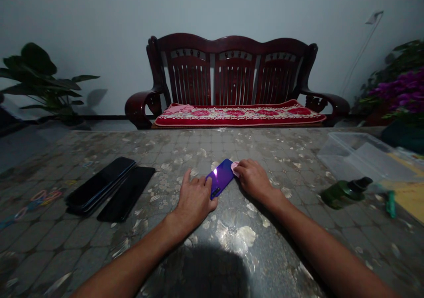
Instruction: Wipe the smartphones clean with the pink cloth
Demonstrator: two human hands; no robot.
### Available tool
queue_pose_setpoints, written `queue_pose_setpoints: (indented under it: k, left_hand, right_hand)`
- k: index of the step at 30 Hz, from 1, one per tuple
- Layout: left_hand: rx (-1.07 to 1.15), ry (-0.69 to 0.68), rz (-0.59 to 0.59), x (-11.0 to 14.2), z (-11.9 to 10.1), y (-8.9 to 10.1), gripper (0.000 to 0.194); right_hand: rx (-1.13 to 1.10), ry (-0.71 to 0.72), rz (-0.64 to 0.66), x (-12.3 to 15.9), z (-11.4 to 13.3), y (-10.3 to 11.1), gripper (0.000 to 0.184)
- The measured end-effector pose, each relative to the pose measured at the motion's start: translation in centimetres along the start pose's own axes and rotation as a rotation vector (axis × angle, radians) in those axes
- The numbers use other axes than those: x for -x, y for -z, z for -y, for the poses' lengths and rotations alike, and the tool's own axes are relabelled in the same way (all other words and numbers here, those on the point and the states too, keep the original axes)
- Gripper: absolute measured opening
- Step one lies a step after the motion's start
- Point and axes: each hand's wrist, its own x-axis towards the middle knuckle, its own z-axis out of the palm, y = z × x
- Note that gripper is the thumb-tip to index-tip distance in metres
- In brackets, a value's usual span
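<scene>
A shiny purple smartphone (221, 177) lies back up on the table, its camera strip towards me. My left hand (195, 196) grips the phone's near left end between thumb and fingers, with one finger sticking out away from it. Bunched in my closed right hand (253, 176) is a small pink cloth (235, 168), pressed to the phone's far right edge. Most of the cloth is hidden by my fingers.
Several black phones (127, 194) lie to the left, some stacked, near colourful bands (39, 196). At right are a green bottle (344, 193) on its side, a clear plastic box (361, 156) and a green object (391, 204). A wooden bench (232, 46) stands beyond the table.
</scene>
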Motion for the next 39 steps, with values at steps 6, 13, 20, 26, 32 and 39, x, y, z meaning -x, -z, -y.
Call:
queue_pose_setpoints:
  k: [6, 13, 20, 26, 32, 39]
  left_hand:
    - [0.043, -0.002, 0.010, 0.0, 0.5, 0.2, 0.037]
    - [0.033, -0.005, -0.007, -0.1, 0.5, -0.1, 0.033]
    - [0.040, -0.010, -0.011, -0.1, 0.7, -0.1, 0.031]
    - [-0.002, -0.027, -0.016, 0.1, 0.3, -0.1, 0.032]
    - [-0.020, -0.032, 0.006, 0.2, 0.3, -0.2, 0.035]
    - [-0.027, -0.035, 0.039, 0.4, 0.3, 0.4, 0.040]
  right_hand:
    - [-0.011, 0.079, -0.016, 0.1, 0.9, -0.3, 0.023]
    - [0.051, -0.060, -0.014, -3.0, 1.5, -0.2, 0.021]
    - [-0.013, 0.080, 0.041, -2.6, 3.2, 0.0, 0.022]
    - [0.025, -0.043, 0.005, -3.9, 2.0, -0.4, 0.022]
    - [-0.043, 0.090, -0.013, -3.0, 3.3, -1.0, 0.023]
    - [-0.045, 0.013, 0.001, -3.4, 2.5, -0.5, 0.023]
